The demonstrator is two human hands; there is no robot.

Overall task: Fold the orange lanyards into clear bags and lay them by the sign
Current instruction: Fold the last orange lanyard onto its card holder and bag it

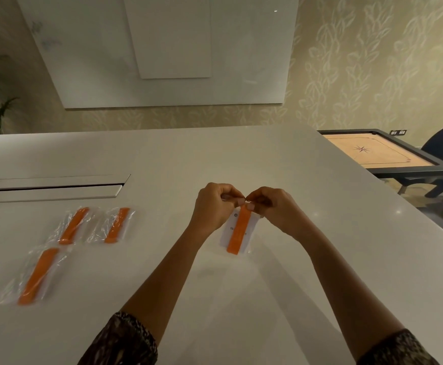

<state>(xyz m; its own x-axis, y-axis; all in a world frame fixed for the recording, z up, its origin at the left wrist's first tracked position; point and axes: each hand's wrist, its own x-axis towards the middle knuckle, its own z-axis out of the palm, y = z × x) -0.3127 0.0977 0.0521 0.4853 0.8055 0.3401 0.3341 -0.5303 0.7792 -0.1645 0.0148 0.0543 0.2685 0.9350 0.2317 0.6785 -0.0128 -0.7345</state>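
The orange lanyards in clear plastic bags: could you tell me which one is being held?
The rightmost bagged orange lanyard, pinched at its top by left hand and right hand; the other three lie apart on the white table.

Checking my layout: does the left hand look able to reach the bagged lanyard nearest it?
Probably yes: only bare table lies between the left hand and the nearest bagged lanyard. It would first have to release the held bag.

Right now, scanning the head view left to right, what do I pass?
Nearest bagged lanyard, far-left bagged lanyard, third bagged lanyard, left hand, lanyard being bagged, right hand, carrom board.
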